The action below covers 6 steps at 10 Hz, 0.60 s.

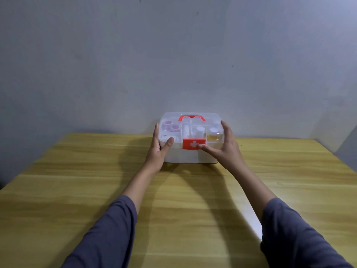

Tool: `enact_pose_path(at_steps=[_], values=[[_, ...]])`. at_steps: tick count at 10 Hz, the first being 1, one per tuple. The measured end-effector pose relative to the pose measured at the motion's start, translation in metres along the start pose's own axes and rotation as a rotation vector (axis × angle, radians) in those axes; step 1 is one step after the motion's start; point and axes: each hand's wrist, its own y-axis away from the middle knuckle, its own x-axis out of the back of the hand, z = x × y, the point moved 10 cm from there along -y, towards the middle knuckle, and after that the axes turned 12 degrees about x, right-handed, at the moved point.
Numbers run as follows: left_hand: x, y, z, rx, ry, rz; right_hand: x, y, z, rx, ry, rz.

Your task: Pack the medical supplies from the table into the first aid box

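Observation:
A white first aid box (190, 155) with a clear lid stands at the far edge of the table. Its lid is down, with a red handle (191, 118) on top and a red latch with a white cross (193, 144) at the front. Through the lid I see pink tape rolls (171, 127), a white roll and small bottles (213, 132). My left hand (160, 147) grips the box's left side, thumb on the lid's front edge. My right hand (225, 146) holds the right side, its thumb touching the latch.
The wooden table (173, 200) stretches toward me under my dark blue sleeves. A grey wall (173, 55) rises right behind the box. No loose supplies lie on the table surface in view.

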Motion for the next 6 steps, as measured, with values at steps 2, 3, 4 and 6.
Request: enact_pose_path(at_steps=[2,3,4,6], values=[[-0.034,-0.023,0.011,0.006,-0.031,-0.067,0.015,-0.017,0.028,-0.033,-0.011,-0.011],[-0.039,-0.036,0.009,0.022,-0.017,-0.068,0.015,-0.025,0.039,-0.042,-0.001,-0.040],[-0.040,-0.040,0.010,0.006,-0.057,-0.083,0.011,-0.025,0.039,-0.015,-0.004,-0.039],[-0.033,-0.029,0.002,0.122,-0.215,-0.066,0.014,-0.014,0.043,-0.130,-0.077,-0.080]])
